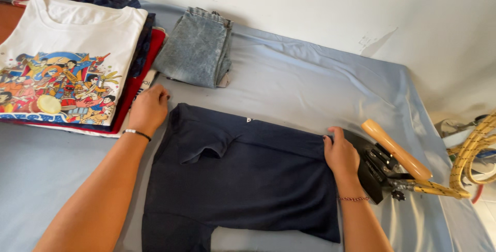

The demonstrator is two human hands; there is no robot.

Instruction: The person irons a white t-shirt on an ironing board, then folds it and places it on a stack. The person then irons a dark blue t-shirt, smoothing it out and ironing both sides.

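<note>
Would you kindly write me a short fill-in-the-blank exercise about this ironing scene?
1. Both hands rest on a dark ___ shirt.
2. The right hand is beside an iron with a ___ handle.
3. The folded jeans lie ___ the left hand.
4. The top shirt of the pile is ___.

Missing: blue; wooden; beyond; white

Navy T-shirt, partly folded, flat on blue sheet

Soft, even daylight is brightening the scene, glaring off the white plaster wall; shadows are falling faintly, focus is staying sharp throughout.
</note>
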